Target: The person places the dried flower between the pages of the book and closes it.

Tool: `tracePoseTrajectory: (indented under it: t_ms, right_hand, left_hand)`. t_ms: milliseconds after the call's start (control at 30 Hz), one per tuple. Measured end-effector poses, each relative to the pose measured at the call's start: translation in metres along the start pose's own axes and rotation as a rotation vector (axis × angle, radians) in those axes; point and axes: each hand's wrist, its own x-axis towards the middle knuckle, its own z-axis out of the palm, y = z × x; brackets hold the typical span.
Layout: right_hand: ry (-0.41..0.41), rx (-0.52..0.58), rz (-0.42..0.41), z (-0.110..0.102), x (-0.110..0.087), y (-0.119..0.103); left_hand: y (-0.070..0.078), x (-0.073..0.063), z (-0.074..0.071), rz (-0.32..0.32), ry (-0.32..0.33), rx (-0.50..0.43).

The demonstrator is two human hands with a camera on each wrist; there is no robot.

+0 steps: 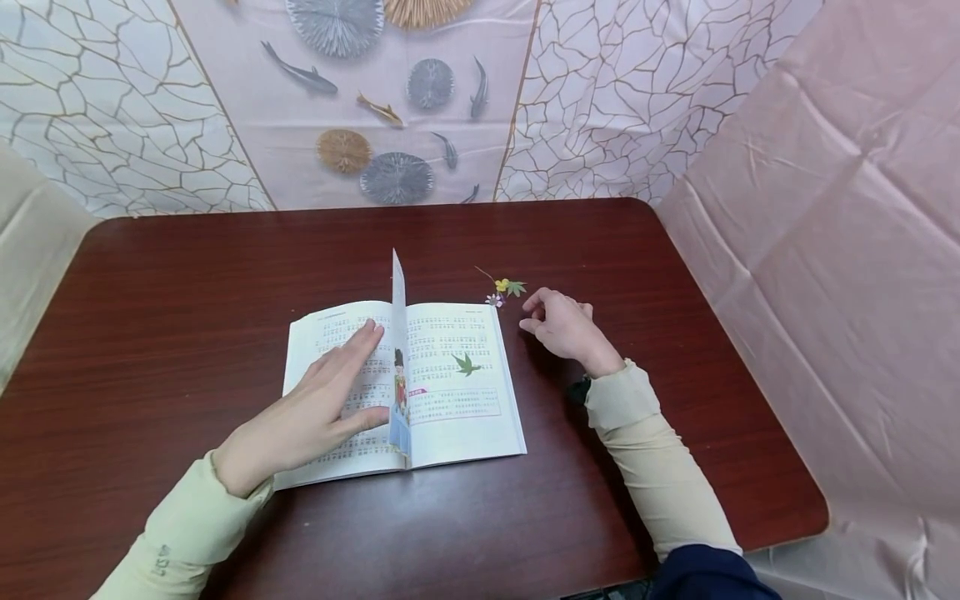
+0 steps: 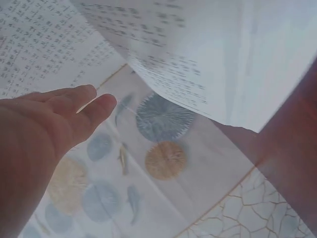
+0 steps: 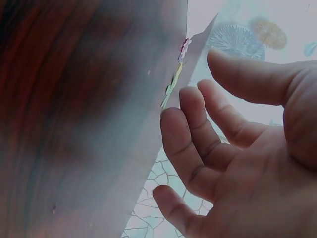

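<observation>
An open book with printed text lies on the table, one page standing upright at its middle. My left hand is over the left-hand page with its fingers extended, the thumb by the upright page. In the left wrist view that page curves above the left hand. A green leaf lies on the right-hand page. Past the book's top right corner are a yellow flower, a pale purple flower and another green leaf. Just right of these, my right hand has loosely bent fingers and holds nothing.
The dark red-brown table has rounded corners. A patterned cloth hangs behind it, and a plain pinkish cloth hangs along the right side.
</observation>
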Motion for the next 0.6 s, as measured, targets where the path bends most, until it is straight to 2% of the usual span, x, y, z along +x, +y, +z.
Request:
tracePoseTrajectory:
  t_ms: [133,233,600]
  right_hand:
    - [0.009,0.017,0.006,0.001,0.001,0.001]
    - [0.028,0.022,0.016,0.001,0.002,0.003]
    - [0.049,0.020,0.042,-0.003,0.011,0.014]
  left_hand:
    - [0.006,0.002,-0.002,-0.017,-0.020,0.007]
    - [0.003,0.001,-0.003,-0.045,-0.028,0.014]
    - [-0.041,-0.009,-0.006,-0.302,-0.062,0.045]
